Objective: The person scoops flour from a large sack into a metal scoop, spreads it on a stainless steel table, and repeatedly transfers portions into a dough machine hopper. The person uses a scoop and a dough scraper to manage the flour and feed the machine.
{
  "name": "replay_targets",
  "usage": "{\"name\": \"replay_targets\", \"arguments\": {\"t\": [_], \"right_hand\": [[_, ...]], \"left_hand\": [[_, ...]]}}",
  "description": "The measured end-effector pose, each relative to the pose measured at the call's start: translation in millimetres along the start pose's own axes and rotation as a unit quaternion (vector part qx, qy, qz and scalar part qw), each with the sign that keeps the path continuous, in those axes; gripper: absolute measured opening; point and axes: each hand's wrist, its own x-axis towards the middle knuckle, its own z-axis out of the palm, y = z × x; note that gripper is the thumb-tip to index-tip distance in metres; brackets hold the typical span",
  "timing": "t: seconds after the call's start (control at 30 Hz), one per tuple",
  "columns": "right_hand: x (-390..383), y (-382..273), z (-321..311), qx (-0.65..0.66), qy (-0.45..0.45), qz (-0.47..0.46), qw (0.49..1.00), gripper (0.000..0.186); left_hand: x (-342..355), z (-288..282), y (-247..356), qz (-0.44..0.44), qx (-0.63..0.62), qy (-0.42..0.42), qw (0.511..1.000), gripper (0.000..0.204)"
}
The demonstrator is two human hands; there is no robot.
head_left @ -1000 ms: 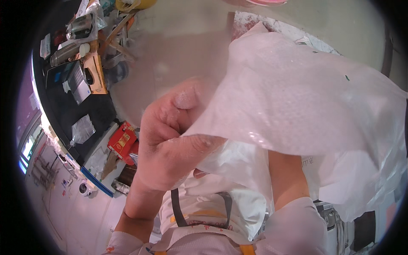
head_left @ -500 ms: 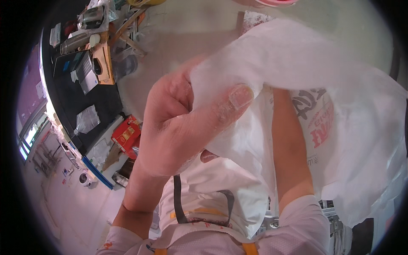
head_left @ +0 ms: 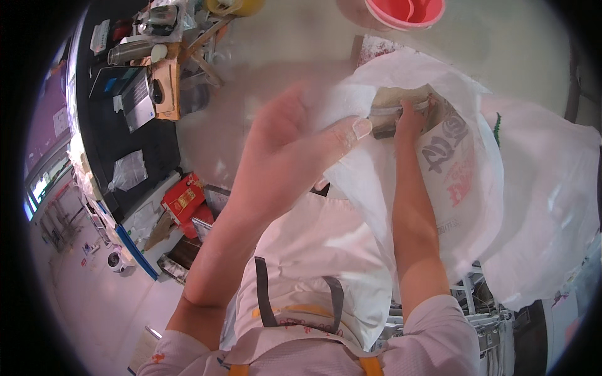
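Note:
My left hand point(head_left: 285, 153), dusted with pale powder, grips the edge of a large white translucent bag point(head_left: 539, 188), its thumb on top of the material. My right hand point(head_left: 408, 122) is deep inside the bag's opening, fingers bent at a tan, crinkled inner layer point(head_left: 389, 98); what exactly they hold is too small to make out. Dark and red printing shows on the bag's inner side beside my right arm. My pale apron point(head_left: 307, 235) lies below my hands.
A pink plastic basin point(head_left: 407, 12) sits at the upper right, a speckled board point(head_left: 374, 49) behind the bag. On the left are a dark counter point(head_left: 119, 153) with an open laptop point(head_left: 135, 106), jars, a yellow container point(head_left: 222, 5) and a red box point(head_left: 182, 200).
The bag's near flap has been lifted back, opening it and uncovering my right hand and the tan interior. My left hand has moved up and to the right.

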Motion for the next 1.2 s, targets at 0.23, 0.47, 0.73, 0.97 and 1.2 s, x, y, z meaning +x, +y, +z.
{"name": "replay_targets", "arguments": {"t": [0.23, 0.47, 0.73, 0.97, 1.2], "right_hand": [[-112.9, -125.5, -35.4, 0.086, -0.032, 0.088, 0.992, 0.023], [-194.1, -203.5, -70.0, 0.14, -0.052, 0.037, 0.988, 0.022], [-200.0, -234.1, -93.7, 0.107, -0.101, -0.026, 0.989, 0.014], [-237.0, -274.0, -113.1, 0.175, -0.127, -0.027, 0.976, 0.016], [-267.4, -324.6, -149.4, 0.138, -0.176, -0.002, 0.975, 0.02]], "left_hand": [[-42.2, 8.0, 11.2, 0.029, 0.276, 0.05, 0.96, 0.032], [-84.4, 17.6, -31.4, 0.007, 0.434, 0.039, 0.9, 0.029], [-102.5, 10.7, -21.6, 0.014, 0.37, 0.111, 0.922, 0.028], [-114.5, 16.8, -23.8, 0.014, 0.344, 0.146, 0.927, 0.032], [-150.4, 28.9, -29.5, 0.001, 0.362, 0.163, 0.918, 0.036]]}}
